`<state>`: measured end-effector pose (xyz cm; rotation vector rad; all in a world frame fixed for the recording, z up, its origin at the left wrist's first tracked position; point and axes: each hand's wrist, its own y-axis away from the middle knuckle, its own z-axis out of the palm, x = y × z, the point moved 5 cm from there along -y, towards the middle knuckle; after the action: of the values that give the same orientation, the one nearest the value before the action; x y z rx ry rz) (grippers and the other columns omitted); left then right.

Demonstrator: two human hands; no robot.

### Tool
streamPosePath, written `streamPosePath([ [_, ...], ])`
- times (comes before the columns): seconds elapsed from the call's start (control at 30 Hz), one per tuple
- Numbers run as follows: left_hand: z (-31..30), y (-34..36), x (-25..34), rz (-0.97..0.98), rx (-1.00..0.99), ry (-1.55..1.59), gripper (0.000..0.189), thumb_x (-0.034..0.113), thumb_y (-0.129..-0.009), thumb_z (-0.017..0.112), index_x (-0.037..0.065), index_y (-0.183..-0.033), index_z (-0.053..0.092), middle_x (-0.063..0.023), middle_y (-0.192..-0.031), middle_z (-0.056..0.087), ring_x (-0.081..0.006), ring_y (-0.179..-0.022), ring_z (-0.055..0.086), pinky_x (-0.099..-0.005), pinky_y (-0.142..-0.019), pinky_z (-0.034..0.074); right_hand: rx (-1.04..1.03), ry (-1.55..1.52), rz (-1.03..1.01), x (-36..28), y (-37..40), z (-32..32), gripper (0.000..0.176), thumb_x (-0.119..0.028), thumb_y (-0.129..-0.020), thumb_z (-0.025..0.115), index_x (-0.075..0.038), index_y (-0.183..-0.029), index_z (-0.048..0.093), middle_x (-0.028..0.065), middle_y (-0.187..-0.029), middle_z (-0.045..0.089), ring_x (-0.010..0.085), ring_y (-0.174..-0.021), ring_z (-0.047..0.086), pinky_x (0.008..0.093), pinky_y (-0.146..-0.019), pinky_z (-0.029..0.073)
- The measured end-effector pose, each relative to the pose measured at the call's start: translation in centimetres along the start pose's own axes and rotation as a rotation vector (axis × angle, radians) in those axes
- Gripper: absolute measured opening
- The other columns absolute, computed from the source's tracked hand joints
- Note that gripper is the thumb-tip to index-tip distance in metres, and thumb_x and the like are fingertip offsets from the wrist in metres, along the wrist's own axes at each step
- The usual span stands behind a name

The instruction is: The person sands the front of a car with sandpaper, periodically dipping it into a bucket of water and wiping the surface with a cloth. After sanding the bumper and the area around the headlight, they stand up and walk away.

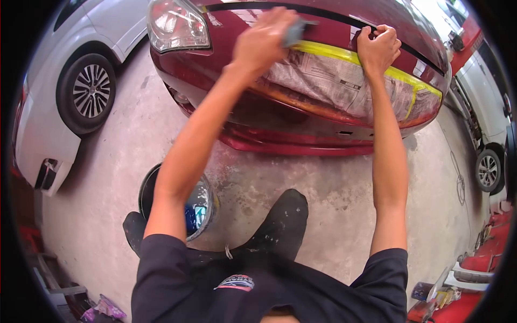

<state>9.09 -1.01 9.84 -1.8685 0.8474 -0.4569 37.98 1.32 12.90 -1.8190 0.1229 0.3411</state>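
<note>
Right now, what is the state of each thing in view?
left hand: shut on grey pad, against red car.
right hand: fingers curled at black strip, grip unclear.
newspaper: taped flat over the car.
yellow tape: stuck along newspaper's top edge.
bucket: upright, open, liquid inside.

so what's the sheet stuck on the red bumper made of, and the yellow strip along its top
The grey printed sheet looks like newspaper: matt, creased, columns of print visible. The yellow strip looks like masking tape, probably paper: matt, slightly wrinkled, following the curve.
</note>
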Motion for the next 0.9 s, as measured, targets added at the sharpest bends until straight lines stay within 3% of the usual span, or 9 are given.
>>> streamPosePath([
  [0.1,-1.3,3.3,-5.1,-0.064,0.089,-0.14,0.066,0.006,-0.078,0.076,0.006,-0.142,0.06,-0.0161,-0.142,0.063,-0.0361,-0.136,0.056,-0.0449,-0.112,0.049,0.056,0.097,0.034,-0.1,0.2,0.3,0.04,-0.036,-0.087,0.067,-0.006,-0.113,0.06,0.0124,-0.11,0.068,0.0347,-0.117,0.055,0.0494,-0.103,0.039],
  [0.2,0.9,0.2,-0.2,-0.131,-0.044,0.058,0.061,0.004,-0.077,0.074,0.001,-0.137,0.062,-0.0189,-0.141,0.064,-0.0379,-0.137,0.055,-0.0462,-0.111,0.049,0.068,0.155,0.034,-0.7,0.2,0.4,0.038,-0.035,-0.087,0.067,-0.007,-0.113,0.062,0.0105,-0.108,0.07,0.0338,-0.118,0.057,0.0494,-0.105,0.04],
  [0.27,5.8,-2.0,3.7,0.174,0.045,0.038,0.061,0.002,-0.079,0.069,0.002,-0.139,0.059,-0.0209,-0.147,0.059,-0.0374,-0.137,0.056,-0.0474,-0.109,0.051,0.046,0.08,0.015,-0.3,0.2,0.0,0.037,-0.034,-0.087,0.067,-0.007,-0.112,0.062,0.0112,-0.108,0.069,0.0345,-0.117,0.058,0.0502,-0.103,0.041],
  [0.47,-1.1,2.1,-4.2,0.018,0.035,0.057,0.055,0.002,-0.086,0.068,0.006,-0.141,0.061,-0.0169,-0.146,0.061,-0.0366,-0.139,0.054,-0.0465,-0.114,0.048,0.105,0.06,-0.009,0.7,0.2,0.6,0.036,-0.034,-0.089,0.066,-0.007,-0.113,0.063,0.0118,-0.105,0.07,0.0349,-0.113,0.06,0.0498,-0.102,0.041],
  [0.6,1.6,0.2,-0.4,-0.124,0.035,0.111,0.055,0.002,-0.087,0.066,0.009,-0.141,0.061,-0.0153,-0.146,0.061,-0.0337,-0.137,0.056,-0.0448,-0.111,0.05,0.092,0.042,0.046,-2.2,0.1,-0.8,0.022,-0.017,-0.089,0.061,-0.007,-0.106,0.054,0.0161,-0.107,0.06,0.0377,-0.11,0.055,0.0531,-0.092,0.042],
  [0.63,4.6,-1.8,2.5,0.05,-0.066,0.068,0.058,0.005,-0.084,0.062,-0.003,-0.141,0.058,-0.0228,-0.149,0.057,-0.0364,-0.144,0.05,-0.0481,-0.124,0.036,0.118,0.016,0.013,-1.8,0.2,-0.6,0.023,-0.017,-0.089,0.061,-0.006,-0.108,0.054,0.0167,-0.106,0.061,0.038,-0.109,0.056,0.0536,-0.093,0.042],
  [0.8,4.6,-3.8,4.7,0.272,-0.19,0.062,0.046,0.004,-0.09,0.051,-0.01,-0.133,0.06,-0.0258,-0.144,0.059,-0.0355,-0.142,0.052,-0.0434,-0.12,0.04,0.033,-0.239,-0.081,4.6,-0.4,-2.1,0.023,-0.016,-0.093,0.061,-0.006,-0.113,0.055,0.0171,-0.1,0.064,0.0381,-0.102,0.061,0.0522,-0.094,0.043],
  [0.83,2.0,-2.5,3.5,-0.068,-0.349,0.138,0.059,-0.001,-0.086,0.065,0.011,-0.143,0.061,-0.0121,-0.148,0.06,-0.0318,-0.139,0.055,-0.0433,-0.112,0.049,0.017,-0.188,-0.082,7.0,-1.0,-3.1,0.022,-0.016,-0.094,0.061,-0.006,-0.113,0.055,0.0169,-0.099,0.064,0.0379,-0.101,0.062,0.0514,-0.094,0.043],
  [0.9,0.0,1.0,-1.5,0.069,-0.053,0.09,0.069,-0.01,-0.082,0.063,0.011,-0.147,0.058,-0.0113,-0.151,0.058,-0.0306,-0.142,0.052,-0.0421,-0.115,0.048,0.029,-0.109,-0.075,9.1,-1.7,-3.5,0.022,-0.016,-0.095,0.061,-0.006,-0.113,0.056,0.0164,-0.099,0.064,0.037,-0.101,0.062,0.0497,-0.095,0.043],
])
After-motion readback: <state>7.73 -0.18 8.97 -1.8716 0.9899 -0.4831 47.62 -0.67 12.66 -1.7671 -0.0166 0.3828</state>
